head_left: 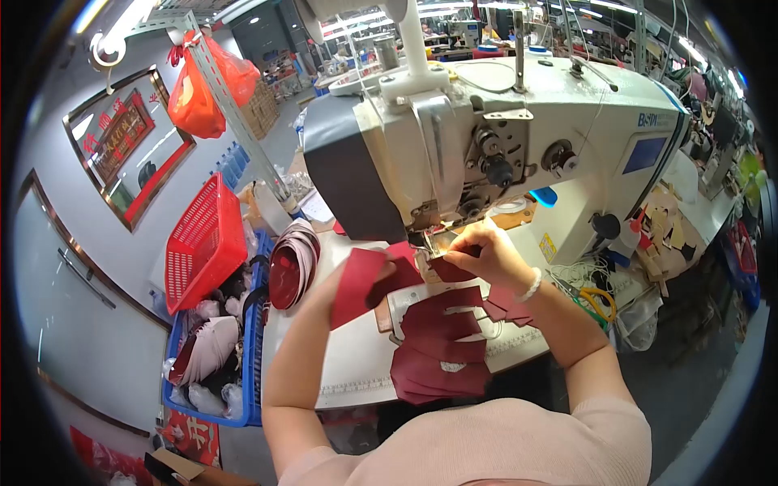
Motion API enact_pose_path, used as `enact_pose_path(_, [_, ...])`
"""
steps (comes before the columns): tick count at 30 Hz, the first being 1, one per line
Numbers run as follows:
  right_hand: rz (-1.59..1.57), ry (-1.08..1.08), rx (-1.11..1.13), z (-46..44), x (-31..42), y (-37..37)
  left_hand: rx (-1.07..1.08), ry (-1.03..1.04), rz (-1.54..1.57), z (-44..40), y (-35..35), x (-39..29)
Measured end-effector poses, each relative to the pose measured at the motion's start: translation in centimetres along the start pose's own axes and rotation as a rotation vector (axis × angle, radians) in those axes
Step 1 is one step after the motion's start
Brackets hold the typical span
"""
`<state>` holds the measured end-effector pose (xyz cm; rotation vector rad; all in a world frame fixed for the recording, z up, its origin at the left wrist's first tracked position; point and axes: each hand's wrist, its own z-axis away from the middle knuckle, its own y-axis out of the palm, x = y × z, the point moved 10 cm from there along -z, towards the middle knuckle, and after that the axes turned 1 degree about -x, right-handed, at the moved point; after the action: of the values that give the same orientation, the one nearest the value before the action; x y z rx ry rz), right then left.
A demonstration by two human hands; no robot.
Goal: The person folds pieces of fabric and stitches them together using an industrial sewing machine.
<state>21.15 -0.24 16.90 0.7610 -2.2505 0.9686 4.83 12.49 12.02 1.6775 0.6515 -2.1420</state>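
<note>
My left hand (383,278) is at the left of the needle area, closed on a dark red leather-like piece (356,283) that hides most of its fingers. My right hand (491,253) is beside the presser foot (428,248), thumb and fingers pinched at the edge of another dark red piece (450,270). Above both hands is the head of a white industrial sewing machine (519,138). A fanned stack of dark red pieces (442,348) lies at the table's front edge, with more pieces (506,308) under my right wrist.
Curved, pale-backed red pieces (293,263) stand at the table's left. Beyond them, a blue crate (258,340) holds bagged items, with a red basket (203,243) tilted on top. Orange-handled scissors (598,301) and tangled thread lie at right, near scraps (668,231).
</note>
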Motion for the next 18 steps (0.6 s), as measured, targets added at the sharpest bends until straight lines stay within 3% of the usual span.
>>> enact_pose_path(1, [-0.005,0.148,0.000,0.1,-0.8,0.2,0.029,0.010,-0.060,-0.5,0.8,-0.2])
enact_pose_path(4, [0.029,0.083,-0.117,0.3,-1.5,0.2,0.254,0.156,-0.138,-3.1,3.4,0.1])
enact_pose_path(12, [-0.053,0.147,-0.098,-0.2,-2.2,0.6,-0.013,0.031,0.137,-4.5,3.5,0.3])
enact_pose_path(18, [-0.026,0.156,-0.111,-0.4,-1.9,0.5,-0.020,0.149,0.165,-5.4,3.1,0.3])
